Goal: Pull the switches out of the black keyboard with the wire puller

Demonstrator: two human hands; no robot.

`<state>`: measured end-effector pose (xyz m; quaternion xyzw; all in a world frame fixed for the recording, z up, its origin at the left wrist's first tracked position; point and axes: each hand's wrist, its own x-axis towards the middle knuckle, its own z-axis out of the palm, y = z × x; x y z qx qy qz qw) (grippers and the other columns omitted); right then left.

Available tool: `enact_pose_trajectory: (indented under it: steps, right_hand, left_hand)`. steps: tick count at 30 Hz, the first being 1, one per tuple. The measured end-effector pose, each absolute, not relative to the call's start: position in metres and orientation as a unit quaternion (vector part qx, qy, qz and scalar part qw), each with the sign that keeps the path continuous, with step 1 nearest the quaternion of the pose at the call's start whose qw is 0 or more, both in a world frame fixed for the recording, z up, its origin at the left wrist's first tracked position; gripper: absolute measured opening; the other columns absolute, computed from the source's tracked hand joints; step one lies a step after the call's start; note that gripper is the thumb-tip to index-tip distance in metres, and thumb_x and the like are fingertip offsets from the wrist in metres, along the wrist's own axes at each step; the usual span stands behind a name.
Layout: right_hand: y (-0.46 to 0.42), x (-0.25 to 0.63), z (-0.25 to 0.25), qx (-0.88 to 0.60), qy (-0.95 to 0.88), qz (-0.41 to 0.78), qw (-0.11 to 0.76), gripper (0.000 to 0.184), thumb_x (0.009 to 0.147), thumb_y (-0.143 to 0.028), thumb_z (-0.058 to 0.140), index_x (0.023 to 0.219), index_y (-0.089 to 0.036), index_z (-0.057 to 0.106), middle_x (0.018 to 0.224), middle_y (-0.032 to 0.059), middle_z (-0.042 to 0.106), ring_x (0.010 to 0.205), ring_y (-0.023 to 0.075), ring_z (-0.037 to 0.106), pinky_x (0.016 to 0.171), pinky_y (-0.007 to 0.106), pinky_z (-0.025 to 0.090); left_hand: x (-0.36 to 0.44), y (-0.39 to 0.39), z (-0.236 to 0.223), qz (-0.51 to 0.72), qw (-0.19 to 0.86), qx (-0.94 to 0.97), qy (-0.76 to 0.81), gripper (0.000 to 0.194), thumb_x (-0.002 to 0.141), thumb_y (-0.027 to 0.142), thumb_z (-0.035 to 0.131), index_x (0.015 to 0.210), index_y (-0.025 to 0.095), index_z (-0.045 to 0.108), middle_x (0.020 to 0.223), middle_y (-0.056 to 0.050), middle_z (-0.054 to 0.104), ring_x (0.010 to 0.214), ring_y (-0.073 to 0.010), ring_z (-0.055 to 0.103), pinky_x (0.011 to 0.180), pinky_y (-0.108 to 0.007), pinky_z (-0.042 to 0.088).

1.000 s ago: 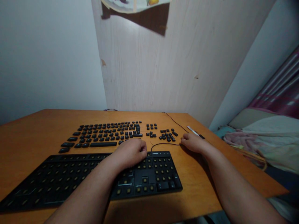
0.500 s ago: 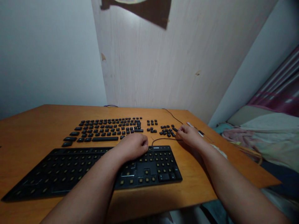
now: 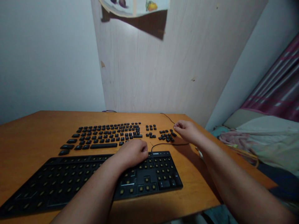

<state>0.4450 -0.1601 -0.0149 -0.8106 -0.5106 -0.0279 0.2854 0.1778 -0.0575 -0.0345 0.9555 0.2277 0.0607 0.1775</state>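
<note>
A black keyboard (image 3: pixel 142 174) lies across the front of the table, most of its key positions bare with pale stems showing. My left hand (image 3: pixel 134 152) rests closed on the keyboard's upper edge, fingers curled; whatever is inside them is hidden. Beyond it, loose black keycaps (image 3: pixel 105 130) lie in keyboard-like rows, with a long spacebar keycap (image 3: pixel 104 145) nearest. My right hand (image 3: pixel 185 129) is raised at the right of a small keycap cluster (image 3: pixel 167 136), thumb and fingers pinched together. Anything in that pinch is too small to make out. A few dark keys (image 3: pixel 168 184) sit at the keyboard's lower right corner.
The keyboard's cable (image 3: pixel 163 144) runs right, beneath my right arm, and on to the back of the wooden table (image 3: pixel 60 119). Walls stand behind. On the right, past the table edge, is a bed with bedding (image 3: pixel 263 146).
My right hand has lifted slightly away from the keycap cluster, leaving its right end in view. My left hand stays on the keyboard. The view has tilted up a little.
</note>
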Motion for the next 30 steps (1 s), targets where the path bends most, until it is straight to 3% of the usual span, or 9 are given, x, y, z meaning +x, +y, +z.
enact_pose_trajectory:
  steps: [5, 12, 20, 30]
  right_hand:
    - [-0.143, 0.445, -0.008, -0.801, -0.514, -0.029, 0.305, 0.014, 0.08, -0.026, 0.052, 0.072, -0.018, 0.061, 0.067, 0.0036, 0.063, 0.062, 0.0152, 0.055, 0.055, 0.025, 0.035]
    - [-0.128, 0.443, -0.049, -0.795, -0.515, -0.016, 0.321, 0.016, 0.081, -0.027, 0.05, 0.078, -0.019, 0.063, 0.074, 0.0014, 0.067, 0.069, 0.015, 0.059, 0.059, 0.022, 0.039]
    - [-0.131, 0.428, -0.066, -0.799, -0.543, 0.022, 0.258, 0.014, 0.081, -0.027, 0.055, 0.085, -0.021, 0.068, 0.072, 0.0021, 0.069, 0.064, 0.0144, 0.058, 0.056, 0.023, 0.035]
    - [-0.135, 0.41, -0.057, -0.828, -0.536, -0.012, 0.164, 0.025, 0.081, -0.047, 0.06, 0.087, -0.025, 0.071, 0.081, 0.006, 0.07, 0.071, 0.0194, 0.057, 0.056, 0.026, 0.029]
  left_hand:
    - [0.178, -0.055, -0.038, 0.065, 0.18, 0.956, 0.221, 0.019, 0.079, 0.028, 0.048, 0.077, 0.019, 0.065, 0.08, -0.005, 0.067, 0.07, -0.0163, 0.057, 0.061, -0.025, 0.037]
    - [0.178, -0.056, -0.038, 0.066, 0.18, 0.954, 0.229, 0.019, 0.079, 0.028, 0.049, 0.076, 0.019, 0.065, 0.08, -0.005, 0.066, 0.07, -0.0164, 0.057, 0.062, -0.025, 0.038]
    - [0.178, -0.057, -0.037, 0.076, 0.178, 0.957, 0.218, 0.017, 0.078, 0.026, 0.048, 0.072, 0.02, 0.063, 0.076, -0.004, 0.065, 0.067, -0.0161, 0.055, 0.059, -0.026, 0.035]
    - [0.179, -0.056, -0.039, 0.084, 0.173, 0.956, 0.219, 0.017, 0.077, 0.026, 0.049, 0.075, 0.021, 0.065, 0.079, -0.004, 0.066, 0.069, -0.0171, 0.057, 0.061, -0.026, 0.037]
